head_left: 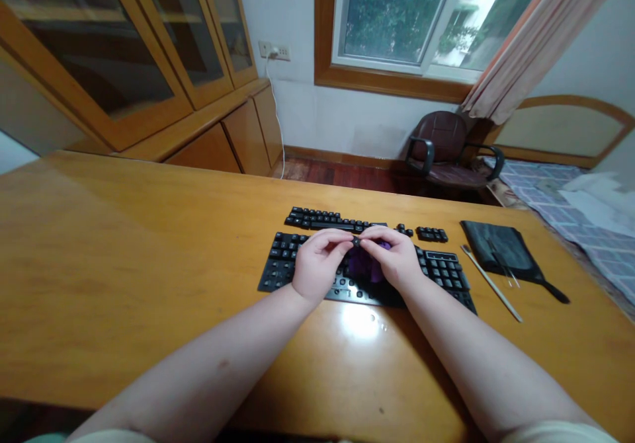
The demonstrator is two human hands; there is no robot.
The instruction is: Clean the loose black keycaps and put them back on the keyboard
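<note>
A small black keycap (356, 241) is pinched between the fingertips of my left hand (321, 258) and my right hand (394, 254). Beneath both hands lies a black keyboard (347, 292), its lower left and middle part stripped of caps. Part of a purple cloth (364, 264) hangs below my right fingers, over the keyboard; my hand hides how it is held. Behind the keyboard, loose keycaps (317, 217) stand in rows. More keycaps (432, 234) form a small group to the right.
Right of the keyboard are a thin pale brush (492, 284) and a black pouch (503, 248) with a wire tool (506, 271) on it. The wooden table (124, 264) ends before a glass-doored cabinet (149, 53). An armchair (441, 145) stands beyond the far edge.
</note>
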